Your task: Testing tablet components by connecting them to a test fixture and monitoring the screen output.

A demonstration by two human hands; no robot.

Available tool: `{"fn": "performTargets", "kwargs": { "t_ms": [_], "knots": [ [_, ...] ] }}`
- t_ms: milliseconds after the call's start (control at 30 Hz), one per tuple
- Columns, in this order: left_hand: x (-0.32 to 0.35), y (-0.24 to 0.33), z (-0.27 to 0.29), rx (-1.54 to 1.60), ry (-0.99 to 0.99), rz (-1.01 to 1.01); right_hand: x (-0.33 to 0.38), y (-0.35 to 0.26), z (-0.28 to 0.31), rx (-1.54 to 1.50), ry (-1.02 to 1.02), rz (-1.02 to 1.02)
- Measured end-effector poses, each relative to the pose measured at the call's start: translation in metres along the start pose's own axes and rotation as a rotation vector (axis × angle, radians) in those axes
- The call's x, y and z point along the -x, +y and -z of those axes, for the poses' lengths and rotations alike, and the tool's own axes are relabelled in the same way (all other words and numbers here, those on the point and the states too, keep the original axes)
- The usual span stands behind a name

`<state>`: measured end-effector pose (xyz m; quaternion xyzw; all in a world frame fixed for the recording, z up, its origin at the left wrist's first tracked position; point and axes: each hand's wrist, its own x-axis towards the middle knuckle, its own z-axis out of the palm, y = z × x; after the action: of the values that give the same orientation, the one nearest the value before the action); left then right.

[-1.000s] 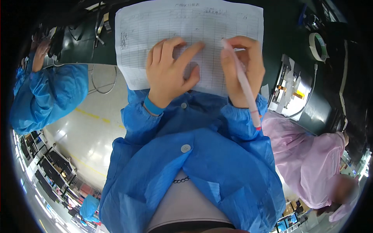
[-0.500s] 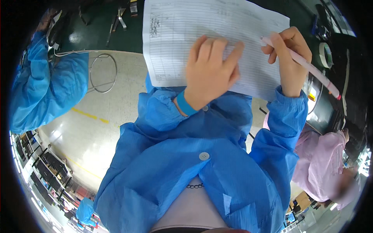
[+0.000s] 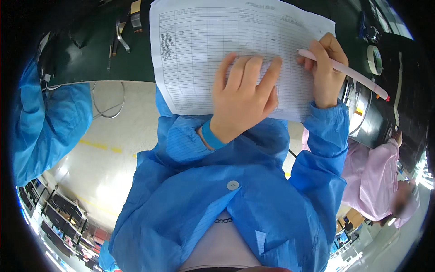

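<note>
A large white paper form (image 3: 190,81) with a printed grid lies on the dark green table, its near edge reaching over my lap. Handwriting fills a few cells at its upper left. My left hand (image 3: 244,93) rests on the lower middle of the sheet, palm down with fingers spread, and holds nothing. At the right side of the form my right hand (image 3: 329,75) grips a pale pink pen (image 3: 358,77) between thumb and fingers. One end of the pen points left over the sheet; its red-tipped end sticks out to the right.
Metal tweezers (image 3: 121,38) lie on the green table (image 3: 90,59) at the far left. A roll of tape (image 3: 374,60) stands right of my right hand. A person in blue (image 3: 54,122) sits at left, another in pink (image 3: 369,181) at right. A round metal stool (image 3: 108,102) is at left.
The view has shifted, so the form's upper part shows more. My right hand has turned the pen flatter. My left hand stays spread on the sheet.
</note>
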<state>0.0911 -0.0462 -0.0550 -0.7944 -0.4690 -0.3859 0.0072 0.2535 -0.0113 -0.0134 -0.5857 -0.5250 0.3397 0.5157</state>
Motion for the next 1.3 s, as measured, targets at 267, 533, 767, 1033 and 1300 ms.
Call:
{"fn": "performTargets", "kwargs": {
  "t_ms": [267,533,767,1033,1300],
  "knots": [
    [-0.002,0.002,0.002,-0.003,-0.063,0.016,0.013,-0.023,0.012,0.092,-0.024,-0.072],
    [-0.006,-0.006,0.015,-0.015,-0.142,-0.003,0.050,-0.016,0.021,0.531,-0.208,0.369],
    [-0.014,-0.007,0.027,-0.021,-0.260,-0.016,0.062,-0.003,0.005,0.611,-0.132,0.373],
    [-0.016,-0.011,0.026,0.028,-0.267,-0.048,0.064,0.001,-0.001,0.668,-0.063,0.395],
    [-0.003,-0.024,0.035,0.123,-0.284,-0.046,0.061,0.002,0.000,0.691,-0.014,0.318]
  ]
}}
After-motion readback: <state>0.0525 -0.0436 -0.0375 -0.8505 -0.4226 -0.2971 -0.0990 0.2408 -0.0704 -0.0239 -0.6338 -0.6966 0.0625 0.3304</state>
